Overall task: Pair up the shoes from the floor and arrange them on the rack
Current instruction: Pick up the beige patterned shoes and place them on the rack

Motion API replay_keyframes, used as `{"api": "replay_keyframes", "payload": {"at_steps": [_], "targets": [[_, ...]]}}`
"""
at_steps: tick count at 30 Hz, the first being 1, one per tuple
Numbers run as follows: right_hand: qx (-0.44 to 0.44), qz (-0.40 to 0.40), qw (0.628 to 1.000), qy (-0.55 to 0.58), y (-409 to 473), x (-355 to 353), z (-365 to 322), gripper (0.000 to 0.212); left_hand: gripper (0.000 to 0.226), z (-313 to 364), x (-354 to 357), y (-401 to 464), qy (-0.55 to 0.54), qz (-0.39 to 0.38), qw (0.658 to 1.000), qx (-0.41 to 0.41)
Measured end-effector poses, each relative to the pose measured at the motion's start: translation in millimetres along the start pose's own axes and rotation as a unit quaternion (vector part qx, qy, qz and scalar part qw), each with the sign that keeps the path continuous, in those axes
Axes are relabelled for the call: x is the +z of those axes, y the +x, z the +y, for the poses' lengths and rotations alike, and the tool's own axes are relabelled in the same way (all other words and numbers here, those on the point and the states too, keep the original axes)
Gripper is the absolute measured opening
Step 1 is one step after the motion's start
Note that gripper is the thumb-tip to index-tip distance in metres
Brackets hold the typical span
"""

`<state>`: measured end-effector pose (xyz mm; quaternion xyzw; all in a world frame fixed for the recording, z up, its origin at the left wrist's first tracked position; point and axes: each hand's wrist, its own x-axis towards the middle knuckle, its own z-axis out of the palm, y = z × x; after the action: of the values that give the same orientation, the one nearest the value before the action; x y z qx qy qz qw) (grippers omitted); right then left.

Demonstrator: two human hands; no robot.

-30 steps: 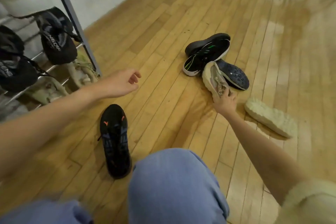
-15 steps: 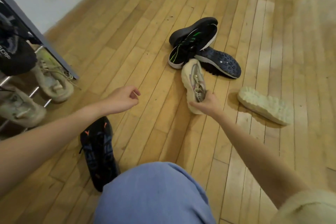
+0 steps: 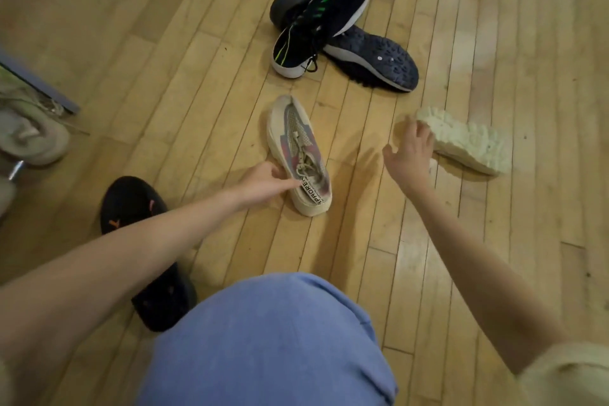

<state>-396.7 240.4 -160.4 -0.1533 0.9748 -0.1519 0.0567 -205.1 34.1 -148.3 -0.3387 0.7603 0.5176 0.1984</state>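
Nearest the camera was your blue-clad knee (image 3: 267,339), low in the frame. All places below are given relative to the beige sneaker (image 3: 298,155), which lay upright on the wooden floor (image 3: 164,82), toe pointing away from you.

Nearer than the beige sneaker and to its left, a black shoe with orange marks (image 3: 141,241) lay on the floor, partly hidden under your left forearm.

Your left hand (image 3: 263,183) was at the heel end of the beige sneaker, fingers extended and touching the tongue label; whether they pinched it I could not tell, no curl around it was visible.

Your right hand (image 3: 410,155) was to the right of the beige sneaker, apart from it, fingers spread and loose, holding nothing. Its fingertips were at the near end of the overturned cream shoe (image 3: 468,142), which lay sole up, further right; contact could not be confirmed.

Beyond the beige sneaker, a black shoe with green stripes (image 3: 319,16) lay on its side, leaning against an overturned dark shoe (image 3: 375,59) that showed its studded sole.

Far left of the beige sneaker, the rack (image 3: 43,89) showed only a grey frame bar. A beige shoe (image 3: 31,138) sat on it at the left edge; other contents were cut off.
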Motion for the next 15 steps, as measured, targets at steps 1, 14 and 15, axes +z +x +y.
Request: {"api": "replay_keyframes", "payload": {"at_steps": [1,14,15], "targets": [[0.014,-0.014,0.999,-0.047,16,-5,9,0.08,0.045,4,9,3,-0.009,-0.006,1.0,0.007],[-0.073,-0.138,0.93,-0.332,85,-20,23,0.067,0.061,15,31,23,-0.159,0.05,0.979,-0.117],[-0.086,-0.132,0.931,-0.33,81,-19,14,0.064,0.062,15,29,24,-0.174,0.053,0.976,-0.123]]}}
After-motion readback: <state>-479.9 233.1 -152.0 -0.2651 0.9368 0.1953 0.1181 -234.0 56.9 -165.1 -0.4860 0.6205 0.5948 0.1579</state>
